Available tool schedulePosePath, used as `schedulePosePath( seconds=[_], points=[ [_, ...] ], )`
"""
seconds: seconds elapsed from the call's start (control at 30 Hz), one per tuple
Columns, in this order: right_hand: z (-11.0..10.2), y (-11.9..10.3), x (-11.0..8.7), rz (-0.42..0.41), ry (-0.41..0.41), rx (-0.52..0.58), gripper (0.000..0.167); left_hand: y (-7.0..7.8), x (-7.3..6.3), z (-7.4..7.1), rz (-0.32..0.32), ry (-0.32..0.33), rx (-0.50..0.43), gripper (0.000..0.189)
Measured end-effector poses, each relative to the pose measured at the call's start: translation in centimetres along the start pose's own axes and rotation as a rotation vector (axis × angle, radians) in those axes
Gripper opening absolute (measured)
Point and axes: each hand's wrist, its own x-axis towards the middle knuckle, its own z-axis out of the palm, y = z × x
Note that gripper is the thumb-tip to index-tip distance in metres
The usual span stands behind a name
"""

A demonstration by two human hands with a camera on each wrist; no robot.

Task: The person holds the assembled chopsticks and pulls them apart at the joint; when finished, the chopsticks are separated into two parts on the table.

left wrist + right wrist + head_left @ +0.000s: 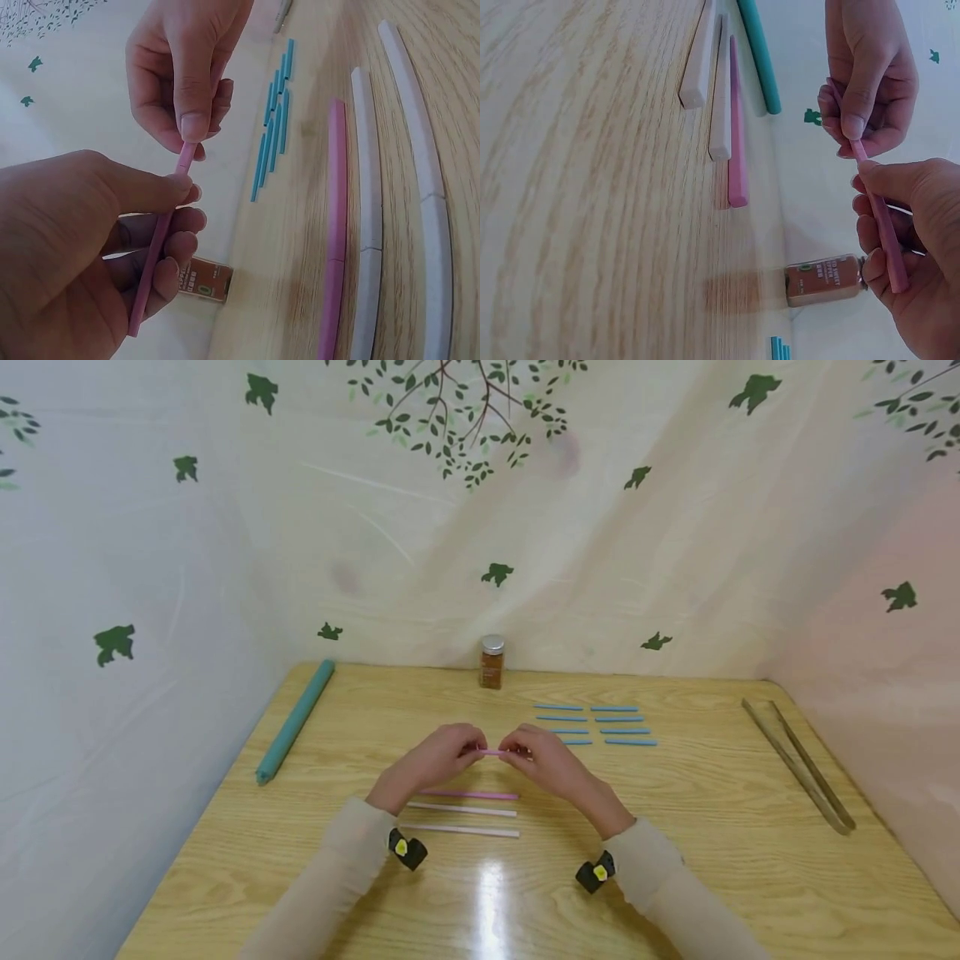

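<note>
Both hands hold a slim pink stick (492, 752) above the table, with a faint line across it between the two grips in the left wrist view. My left hand (447, 755) pinches one half between thumb and fingers. Close beside it, my right hand (546, 762) pinches the other half the same way. The stick looks straight and in one piece. Below the hands lie another pink stick (480, 794) and two white sticks (480, 811), side by side. These also show a line across the middle in the left wrist view.
Several short blue sticks (630, 742) lie in two columns behind the right hand. A spice jar (492, 667) stands at the table's back edge. On the left lies a teal roll (296, 722), on the right a pair of tongs (798, 768). Patterned cloth surrounds the table.
</note>
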Motion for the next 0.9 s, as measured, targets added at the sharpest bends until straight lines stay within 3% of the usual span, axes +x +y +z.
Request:
schedulePosePath(
  seconds=[0.47, 0.57, 0.77, 0.9],
  points=[
    [-0.2, 0.2, -0.4, 0.002, 0.010, -0.007, 0.008, 0.1, 0.5, 0.3, 0.097, 0.057, -0.022, 0.009],
    [-0.5, 0.5, -0.8, 0.020, 0.001, -0.007, 0.011, -0.7, 0.2, 0.2, 0.069, 0.075, -0.028, 0.011],
    [-1.9, 2.3, -2.2, 0.103, 0.051, 0.005, 0.012, -3.5, -1.5, -0.8, -0.087, 0.148, -0.051, 0.013],
    [-2.2, 3.1, -2.6, 0.078, 0.069, 0.017, 0.012, -4.1, -1.4, -1.0, -0.066, 0.137, -0.051, 0.015]
  ],
)
